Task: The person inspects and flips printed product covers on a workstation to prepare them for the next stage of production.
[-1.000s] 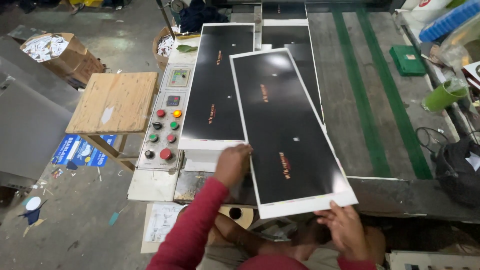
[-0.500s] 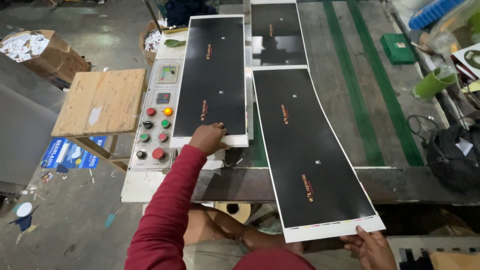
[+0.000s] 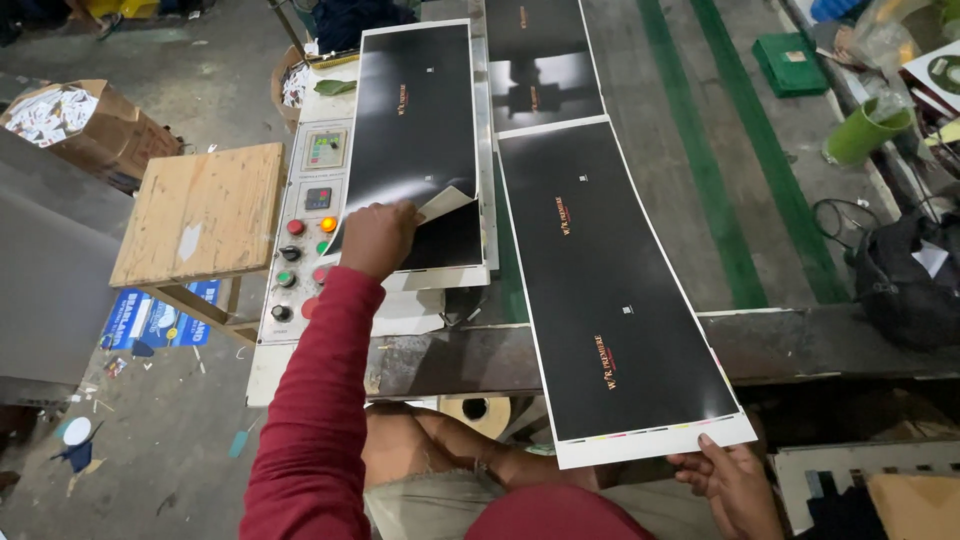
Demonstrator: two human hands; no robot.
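The left hand [image 3: 378,238], in a red sleeve, pinches the near corner of the top black sheet [image 3: 420,140] on the stack at 11 o'clock, fingers closed on the lifted corner so its pale underside shows. The right hand [image 3: 728,482] at 5 o'clock grips the white near edge of a long black printed sheet [image 3: 610,290], which hangs off the front edge of the tabletop [image 3: 760,340] and bows upward toward 12 o'clock, where it meets another black sheet [image 3: 540,60].

Just left of the stack, at 10 o'clock, sits a control panel [image 3: 305,230] with red, green and orange buttons, and beyond it a wooden stool top [image 3: 200,210]. A green cup [image 3: 862,130] stands at 2 o'clock near a dark bag [image 3: 905,275].

As a judgement: the long sheet is held only at 1 edge, so it could crease where it bends over the tabletop edge or slide sideways. The pinched corner could fold or pull up 2 sheets at once. The left forearm lies close over the panel and might brush a button.
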